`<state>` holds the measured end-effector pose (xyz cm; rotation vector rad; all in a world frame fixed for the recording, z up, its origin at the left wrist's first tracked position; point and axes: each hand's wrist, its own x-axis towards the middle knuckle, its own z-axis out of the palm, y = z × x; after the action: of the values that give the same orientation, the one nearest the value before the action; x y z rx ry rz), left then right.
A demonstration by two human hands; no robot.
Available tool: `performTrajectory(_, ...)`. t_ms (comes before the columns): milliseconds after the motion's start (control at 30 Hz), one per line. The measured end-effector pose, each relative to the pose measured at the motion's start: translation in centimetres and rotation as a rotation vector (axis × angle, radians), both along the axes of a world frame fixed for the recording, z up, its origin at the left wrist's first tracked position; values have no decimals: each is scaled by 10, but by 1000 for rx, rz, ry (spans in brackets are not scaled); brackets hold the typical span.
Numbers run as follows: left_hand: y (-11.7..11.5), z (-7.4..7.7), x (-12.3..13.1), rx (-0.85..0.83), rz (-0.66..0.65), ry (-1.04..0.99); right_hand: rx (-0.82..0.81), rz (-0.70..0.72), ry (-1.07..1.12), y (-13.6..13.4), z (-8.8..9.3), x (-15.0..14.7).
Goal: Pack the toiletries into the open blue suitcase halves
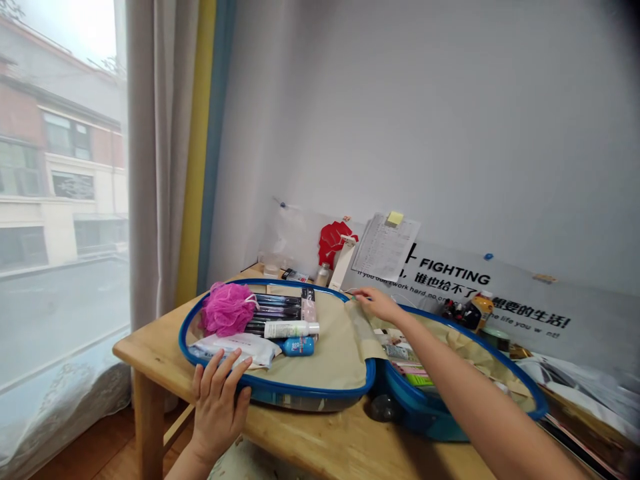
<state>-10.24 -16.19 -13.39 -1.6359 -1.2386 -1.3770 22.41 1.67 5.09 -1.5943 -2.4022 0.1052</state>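
Observation:
A small suitcase with blue edging lies opened flat, its left half [330, 373] and right half [425, 417] side by side. My left hand [220, 393] rests at the near rim of the left half, fingers stretched out beside a pack of wipes [240, 348]. At the far end of the beige hinge flap [365, 333] is my right hand [380, 305], fingers closed together; what they pinch is too small to make out. The left half holds a pink bath puff [227, 308], several packaged pens [275, 307], a white bottle [290, 329] and a blue bottle [299, 346].
The suitcase lies on a wooden table [150, 333]. Behind it stand a small clear bottle [323, 274] and an orange-labelled bottle [481, 310]. Papers [387, 247] hang on the wall. To the left are a curtain [160, 167] and a window [60, 187].

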Motion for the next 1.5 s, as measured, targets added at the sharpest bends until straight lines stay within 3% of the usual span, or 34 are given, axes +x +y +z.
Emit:
performTrajectory(167, -1, 1, -1, -16, -3, 14, -168, -186, -110, 2, -13, 82)
performTrajectory(300, -1, -2, -3, -31, -9, 18, -282, -222, -122, -3, -30, 109)
performTrajectory(500, -1, -8, -4, -62, 2, -23, -306, -136, -37, -5, -50, 100)
performTrajectory(733, -2, -7, -4, -69, 3, -15, -247, -35, -123, -10, -62, 77)
performTrajectory(867, -3, -5, -3, -67, 9, -1, -195, -58, -98, -12, -52, 79)
performTrajectory(1033, -2, -4, -3, -48, 6, 12, -93, -175, 19, -16, -26, 86)
performTrajectory(1133, -2, -6, -2, -65, 5, -14, -36, -157, 94, -21, -12, 68)
performTrajectory(1233, -2, -7, -2, -80, 0, -38, -46, -3, 119, -34, -7, 27)
performTrajectory(1367, -2, -8, -2, -78, 0, -48, -161, 299, 28, -59, -14, -38)
performTrajectory(1500, -2, -8, -3, -79, -3, -38, -225, 451, -80, -80, -30, -80)
